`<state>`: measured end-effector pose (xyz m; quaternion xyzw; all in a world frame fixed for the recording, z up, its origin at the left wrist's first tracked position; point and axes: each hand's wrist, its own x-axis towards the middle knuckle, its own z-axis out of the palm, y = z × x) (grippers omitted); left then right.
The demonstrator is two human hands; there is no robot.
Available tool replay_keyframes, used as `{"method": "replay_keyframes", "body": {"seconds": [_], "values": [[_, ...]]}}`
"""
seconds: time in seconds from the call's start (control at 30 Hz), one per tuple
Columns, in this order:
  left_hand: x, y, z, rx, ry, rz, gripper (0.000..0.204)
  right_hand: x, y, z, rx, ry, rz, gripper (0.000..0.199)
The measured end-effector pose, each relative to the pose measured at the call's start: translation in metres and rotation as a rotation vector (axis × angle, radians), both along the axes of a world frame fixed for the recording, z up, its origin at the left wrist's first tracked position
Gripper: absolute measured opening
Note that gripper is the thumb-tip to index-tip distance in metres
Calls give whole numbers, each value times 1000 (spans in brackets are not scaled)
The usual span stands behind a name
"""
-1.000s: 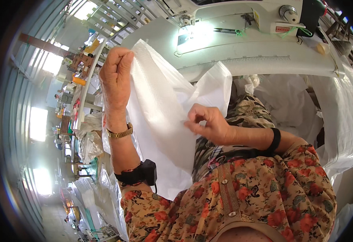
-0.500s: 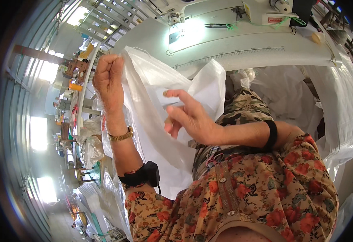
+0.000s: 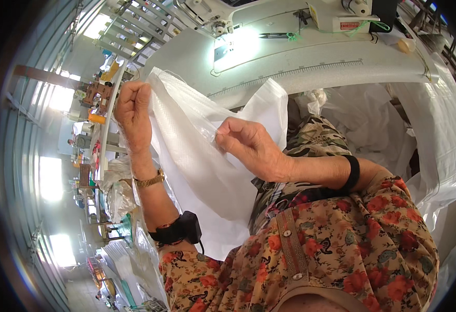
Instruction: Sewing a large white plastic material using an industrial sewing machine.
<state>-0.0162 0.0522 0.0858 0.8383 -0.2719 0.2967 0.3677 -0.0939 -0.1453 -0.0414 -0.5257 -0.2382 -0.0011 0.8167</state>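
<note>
A sheet of white woven plastic, bag-like in its folds [image 3: 186,151], hangs over my lap and rises toward the table edge. My left hand [image 3: 134,112], raised at the left, is closed on its upper left corner. Nearer the middle, my right hand [image 3: 251,148] pinches a fold of the same white plastic between thumb and fingertips. Another corner of the plastic [image 3: 269,101] stands up beyond my right hand. The curled fingers hide the exact spots where each hand grips.
A sewing machine [image 3: 220,26] with a lit needle area stands on the pale table [image 3: 186,57]. Dark thread snips [image 3: 277,36] lie beside it, and a ruler scale [image 3: 301,73] runs along the table. White plastic [image 3: 441,130] drapes over the right side.
My right hand has gone from spread fingers to a pinch on the white plastic. My left hand has sunk slightly and shifted a little left with its corner.
</note>
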Motion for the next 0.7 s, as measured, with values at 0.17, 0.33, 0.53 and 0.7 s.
{"method": "replay_keyframes", "body": {"seconds": [0.17, 0.33, 0.53, 0.7], "values": [[5, -2, 3, 33, -5, 21, 14, -4, 6, 1, 52, 31, 80, 20], [1, -3, 5, 28, -60, 60, 15, -9, 5, 2, -132, -70, -15, 21], [-25, -16, 17, 16, -154, 40, 14, 23, -9, -1, -70, 10, -321, 15], [-55, -42, 19, 40, -160, -53, 9, 32, -25, 1, -206, -8, -377, 13]]}}
